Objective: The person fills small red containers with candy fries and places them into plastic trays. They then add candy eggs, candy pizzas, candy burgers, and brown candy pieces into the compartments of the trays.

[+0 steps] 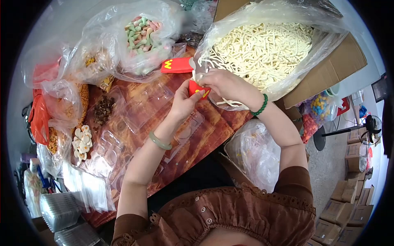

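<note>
My left hand is closed round a small red carton with a yellow mark, held upright above the table. At the carton's mouth, my right hand has its fingers pinched on pale sticks, partly hidden by the fingers. Just behind my hands another red carton lies flat on the table. A large clear bag in a cardboard box stands open at the right, full of cream-coloured strips.
Clear bags of pink and green pieces, white-and-yellow pieces and a dark brown heap are at the left. Clear plastic trays lie on the red-brown table. Stacked clear containers stand lower left.
</note>
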`<state>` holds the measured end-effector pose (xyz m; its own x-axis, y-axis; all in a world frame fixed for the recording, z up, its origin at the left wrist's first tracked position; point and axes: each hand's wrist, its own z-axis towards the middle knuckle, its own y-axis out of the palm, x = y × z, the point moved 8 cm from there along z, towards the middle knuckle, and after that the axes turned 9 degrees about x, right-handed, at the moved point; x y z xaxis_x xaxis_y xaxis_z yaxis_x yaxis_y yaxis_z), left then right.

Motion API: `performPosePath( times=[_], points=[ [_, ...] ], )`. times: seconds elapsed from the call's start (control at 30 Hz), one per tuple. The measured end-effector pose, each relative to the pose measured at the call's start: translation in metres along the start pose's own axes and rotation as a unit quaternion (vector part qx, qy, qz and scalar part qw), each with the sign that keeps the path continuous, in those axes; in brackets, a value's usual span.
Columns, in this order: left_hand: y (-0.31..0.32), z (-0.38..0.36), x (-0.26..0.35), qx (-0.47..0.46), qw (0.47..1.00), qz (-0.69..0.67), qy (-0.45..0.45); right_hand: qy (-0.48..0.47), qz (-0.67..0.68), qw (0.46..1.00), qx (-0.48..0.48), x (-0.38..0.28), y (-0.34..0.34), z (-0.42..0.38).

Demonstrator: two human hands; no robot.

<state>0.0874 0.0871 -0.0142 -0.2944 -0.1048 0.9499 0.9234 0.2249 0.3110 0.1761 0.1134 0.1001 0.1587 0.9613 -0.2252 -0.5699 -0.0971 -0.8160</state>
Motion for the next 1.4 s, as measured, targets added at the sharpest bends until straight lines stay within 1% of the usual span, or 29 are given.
performPosePath(
  times=[0.03,0.07,0.1,0.13,0.17,0.2,0.27,0.33,0.37,0.47,0.53,0.6,0.67,0.73,0.77,0.87,0.9,0.93,0.97,1.0,1.03,1.07,1.13,1.17,1.23,1.27,1.33,1.37,1.4],
  points=[
    [-0.002,-0.003,0.002,-0.011,0.999,0.038,0.02,0.062,0.068,0.993,-0.071,0.004,0.012,0.005],
    [-0.007,-0.007,0.002,-0.006,0.999,0.039,0.022,0.122,0.134,0.973,-0.142,0.006,0.026,0.006],
    [-0.01,-0.013,0.006,0.005,1.0,-0.007,0.017,0.137,0.165,0.973,-0.086,0.007,0.021,0.012],
    [-0.013,-0.017,0.01,0.016,0.998,-0.053,0.013,0.131,0.167,0.973,-0.088,0.005,0.023,0.015],
    [-0.016,-0.021,0.015,0.022,0.998,-0.053,0.016,0.066,0.081,0.994,-0.036,-0.003,0.016,0.023],
    [-0.018,-0.026,0.017,0.025,0.998,-0.061,0.015,0.002,-0.003,1.0,0.017,-0.013,0.01,0.027],
    [-0.027,-0.033,0.018,0.034,0.997,-0.069,0.015,0.003,0.012,1.0,-0.008,-0.02,0.022,0.03],
    [-0.038,-0.039,0.019,0.052,0.997,-0.044,0.025,0.061,0.083,0.986,-0.133,-0.022,0.049,0.031],
    [-0.044,-0.042,0.019,0.058,0.997,-0.042,0.027,0.055,0.086,0.986,-0.134,-0.027,0.052,0.034],
    [-0.058,-0.054,0.023,0.085,0.995,-0.051,0.034,0.056,0.156,0.984,-0.059,-0.046,0.048,0.047],
    [-0.068,-0.058,0.022,0.102,0.994,-0.019,0.04,0.03,0.151,0.985,-0.083,-0.057,0.058,0.051],
    [-0.078,-0.062,0.022,0.114,0.992,-0.031,0.039,0.006,0.098,0.988,-0.118,-0.067,0.07,0.054],
    [-0.088,-0.066,0.024,0.125,0.991,-0.041,0.037,-0.01,0.139,0.982,-0.13,-0.068,0.084,0.061],
    [-0.099,-0.071,0.03,0.144,0.986,-0.029,0.075,-0.017,0.2,0.96,-0.197,-0.076,0.099,0.065],
    [-0.106,-0.073,0.031,0.152,0.985,-0.028,0.075,-0.045,0.232,0.955,-0.18,-0.082,0.099,0.07],
    [-0.128,-0.08,0.036,0.185,0.981,-0.031,0.041,-0.044,0.23,0.953,-0.19,-0.086,0.119,0.087],
    [-0.139,-0.086,0.05,0.213,0.969,0.091,0.083,-0.033,0.229,0.957,-0.176,-0.083,0.132,0.092],
    [-0.149,-0.094,0.064,0.235,0.941,0.21,0.122,-0.034,0.231,0.956,-0.177,-0.083,0.147,0.095],
    [-0.157,-0.097,0.07,0.207,0.918,0.324,0.1,-0.031,0.212,0.962,-0.172,-0.08,0.161,0.101],
    [-0.166,-0.1,0.071,0.206,0.918,0.324,0.099,-0.028,0.192,0.967,-0.167,-0.079,0.172,0.108],
    [-0.174,-0.102,0.07,0.21,0.876,0.423,0.098,-0.032,0.194,0.958,-0.211,-0.082,0.188,0.113],
    [-0.18,-0.103,0.069,0.211,0.823,0.518,0.096,-0.032,0.195,0.957,-0.21,-0.084,0.196,0.118],
    [-0.189,-0.101,0.06,0.211,0.822,0.524,0.081,-0.016,0.192,0.95,-0.245,-0.085,0.218,0.123],
    [-0.191,-0.099,0.059,0.211,0.824,0.517,0.096,-0.015,0.193,0.95,-0.244,-0.083,0.225,0.127],
    [-0.19,-0.097,0.061,0.208,0.827,0.511,0.11,-0.009,0.135,0.942,-0.306,-0.079,0.241,0.124],
    [-0.187,-0.097,0.061,0.194,0.828,0.511,0.123,-0.008,0.136,0.942,-0.306,-0.079,0.244,0.126],
    [-0.183,-0.096,0.06,0.179,0.83,0.511,0.133,-0.019,0.095,0.931,-0.351,-0.079,0.251,0.121],
    [-0.184,-0.095,0.059,0.185,0.832,0.506,0.129,-0.017,0.096,0.931,-0.352,-0.076,0.252,0.117],
    [-0.184,-0.094,0.06,0.192,0.834,0.502,0.125,-0.056,0.114,0.964,-0.232,-0.08,0.236,0.124]
  ],
)
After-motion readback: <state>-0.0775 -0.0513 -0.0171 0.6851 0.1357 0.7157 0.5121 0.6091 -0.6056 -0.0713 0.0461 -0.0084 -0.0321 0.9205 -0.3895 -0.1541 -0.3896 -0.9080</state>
